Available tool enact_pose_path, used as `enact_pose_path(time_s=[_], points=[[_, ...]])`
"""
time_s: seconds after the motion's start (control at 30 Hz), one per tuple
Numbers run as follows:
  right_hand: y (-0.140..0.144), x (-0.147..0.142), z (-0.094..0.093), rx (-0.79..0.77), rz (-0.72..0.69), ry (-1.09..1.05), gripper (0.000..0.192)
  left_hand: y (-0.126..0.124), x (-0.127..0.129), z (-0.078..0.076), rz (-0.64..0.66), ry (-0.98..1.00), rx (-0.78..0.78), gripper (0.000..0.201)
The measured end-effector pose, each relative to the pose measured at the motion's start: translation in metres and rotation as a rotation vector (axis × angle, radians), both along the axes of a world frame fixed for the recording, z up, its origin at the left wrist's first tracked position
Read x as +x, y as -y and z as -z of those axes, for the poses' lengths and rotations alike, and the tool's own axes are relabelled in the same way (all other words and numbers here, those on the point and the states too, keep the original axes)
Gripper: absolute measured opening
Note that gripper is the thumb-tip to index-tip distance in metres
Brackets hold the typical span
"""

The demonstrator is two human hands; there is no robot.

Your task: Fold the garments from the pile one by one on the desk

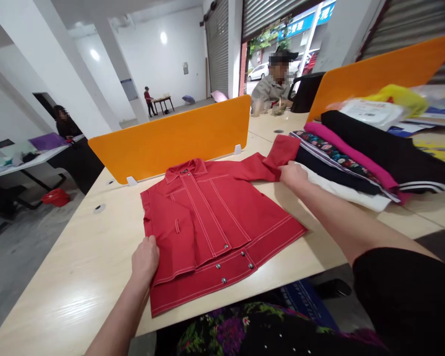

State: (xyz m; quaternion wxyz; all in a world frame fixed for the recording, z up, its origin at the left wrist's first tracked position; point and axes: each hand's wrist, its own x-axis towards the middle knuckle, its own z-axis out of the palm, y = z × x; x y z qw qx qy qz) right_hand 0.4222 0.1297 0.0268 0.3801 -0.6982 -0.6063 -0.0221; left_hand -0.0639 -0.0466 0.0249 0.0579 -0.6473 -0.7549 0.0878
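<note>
A red jacket [222, 202] with white stitching and silver snaps lies front up on the pale wooden table, its collar pointing away from me. The sleeve on the left is folded in across the front. At that side's edge, my left hand [146, 257] has its fingers closed on the jacket cloth. My right hand [293, 174] grips the other sleeve, which stretches out to the right with its cuff end folded up. Fingertips of both hands are partly hidden by the cloth and by the hands themselves.
A stack of folded clothes [356, 153] sits close to my right hand, with plastic packages [374, 111] behind it. Orange dividers [178, 138] stand along the table's far side. A person in a cap [272, 84] sits beyond, near a black bag [307, 94].
</note>
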Motion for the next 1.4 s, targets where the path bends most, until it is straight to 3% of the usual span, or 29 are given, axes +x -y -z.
enact_pose_path(time_s=[0.1,0.2,0.33,0.4,0.47,0.53,0.67,0.73,0.8,0.9,1.03,1.13,1.2,1.3,1.4], points=[[0.029,-0.01,0.033,-0.071,0.1,0.194,0.026,0.006,-0.001,-0.01,-0.003,-0.056,0.041,0.028],[0.049,-0.021,0.054,-0.061,0.076,0.301,0.031,0.01,-0.026,-0.041,-0.087,-0.148,0.169,0.032],[0.053,-0.022,0.061,-0.055,0.027,0.251,0.032,0.012,-0.097,-0.096,-0.481,-0.24,0.444,0.042],[0.05,-0.022,0.06,-0.039,-0.001,0.216,0.032,0.018,-0.127,-0.109,-0.593,-0.183,0.524,0.044],[0.049,-0.023,0.056,-0.047,-0.003,0.158,0.033,0.028,-0.137,-0.103,-0.54,-0.127,0.601,0.043],[0.054,-0.027,0.053,-0.123,0.026,0.084,0.035,0.04,-0.126,-0.081,-0.403,-0.006,0.492,0.042],[0.077,-0.039,0.048,-0.326,0.031,0.019,0.041,0.063,-0.068,-0.016,-0.296,0.352,0.12,0.045],[0.091,-0.045,0.047,-0.351,0.001,0.054,0.042,0.071,-0.039,0.009,-0.166,0.437,0.12,0.048],[0.101,-0.05,0.047,-0.34,-0.057,0.088,0.043,0.074,-0.019,0.022,-0.038,0.472,0.201,0.047],[0.11,-0.052,0.047,-0.314,-0.166,0.059,0.045,0.072,-0.016,0.022,-0.025,0.538,0.241,0.038],[0.125,-0.043,0.047,-0.337,-0.264,-0.078,0.032,0.08,-0.048,0.009,-0.069,0.613,0.189,0.024],[0.136,-0.033,0.039,-0.48,-0.398,-0.01,0.024,0.092,-0.07,0.002,0.057,0.541,0.131,0.023],[0.136,-0.032,0.026,-0.557,-0.356,0.118,0.017,0.091,-0.074,-0.006,0.082,0.402,0.022,0.025],[0.121,-0.051,0.001,-0.471,-0.202,0.237,0.022,0.062,-0.063,-0.022,0.094,0.202,0.067,0.03],[0.092,-0.097,-0.015,-0.363,-0.358,0.248,0.039,0.008,-0.043,-0.03,0.218,0.201,0.304,0.036]])
